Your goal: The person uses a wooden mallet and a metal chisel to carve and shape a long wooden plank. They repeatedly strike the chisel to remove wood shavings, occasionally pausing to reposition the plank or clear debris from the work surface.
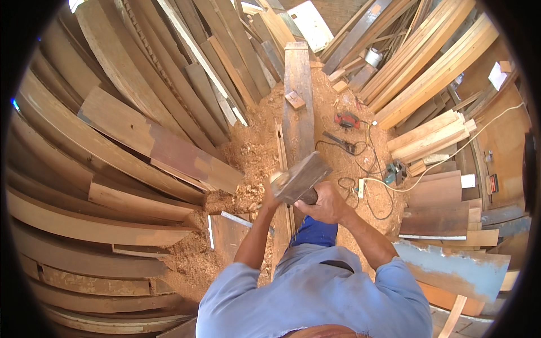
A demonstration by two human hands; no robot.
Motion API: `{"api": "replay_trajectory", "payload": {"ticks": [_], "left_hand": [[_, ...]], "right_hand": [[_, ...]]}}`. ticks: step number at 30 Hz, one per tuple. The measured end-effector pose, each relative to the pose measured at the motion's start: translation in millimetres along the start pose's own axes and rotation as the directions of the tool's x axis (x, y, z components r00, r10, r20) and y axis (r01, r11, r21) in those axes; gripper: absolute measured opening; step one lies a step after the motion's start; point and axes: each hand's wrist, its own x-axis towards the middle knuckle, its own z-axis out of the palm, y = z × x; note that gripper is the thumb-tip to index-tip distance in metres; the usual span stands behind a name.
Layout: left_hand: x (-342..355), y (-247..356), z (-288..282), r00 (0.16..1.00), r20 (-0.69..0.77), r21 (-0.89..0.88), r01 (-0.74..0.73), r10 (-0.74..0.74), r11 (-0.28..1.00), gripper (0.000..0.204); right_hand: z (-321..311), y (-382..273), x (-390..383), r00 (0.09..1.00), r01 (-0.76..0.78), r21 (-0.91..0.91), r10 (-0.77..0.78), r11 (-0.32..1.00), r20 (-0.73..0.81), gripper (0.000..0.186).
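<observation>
I hold a dark wooden block, which looks like a hand plane (301, 174), tilted above a long plank (297, 127) that runs away from me. My right hand (327, 204) is closed round its dark grip. My left hand (271, 196) is closed at its other end, the fingers largely hidden, beside something pale and blurred. A small wood block (295, 100) lies on the plank, and a narrow strip (279, 146) runs along its left side.
Long boards (129, 129) surround me on both sides. On the shaving-covered floor (253, 158) lie a red power tool (346, 120), a green one (396, 172), cables and a power strip (361, 187). A board with a metal straightedge (228, 234) lies at lower left.
</observation>
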Motion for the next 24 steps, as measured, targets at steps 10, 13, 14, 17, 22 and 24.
{"api": "replay_trajectory", "payload": {"ticks": [10,13,14,17,22,24], "left_hand": [[-144.9,35.3,64.4,0.941,0.158,0.508,-0.337,0.298,0.793,0.019],[-167.1,30.1,66.8,0.927,0.200,0.496,-0.374,0.317,0.784,0.020],[-163.9,30.6,68.7,0.914,0.237,0.481,-0.405,0.329,0.778,0.020],[-158.5,40.6,64.0,0.901,0.298,0.467,-0.427,0.316,0.775,0.022],[-147.6,98.3,89.0,0.871,0.222,0.493,-0.488,0.438,0.720,0.021],[-143.4,109.5,108.9,0.811,0.235,0.496,-0.574,0.536,0.652,0.021]], "right_hand": [[53.6,31.8,-116.7,0.901,-0.244,0.426,0.366,0.871,-0.233,0.016],[44.0,25.6,-116.9,0.895,-0.295,0.414,0.401,0.861,-0.195,0.012],[42.7,21.5,-112.3,0.890,-0.281,0.471,0.411,0.836,-0.198,0.013],[43.8,36.5,-116.1,0.904,-0.282,0.506,0.402,0.815,-0.144,0.016],[26.0,42.0,-127.7,0.862,-0.360,0.725,0.507,0.588,0.018,0.034],[15.1,55.4,-131.4,0.853,-0.384,0.763,0.516,0.520,0.078,0.040]]}}
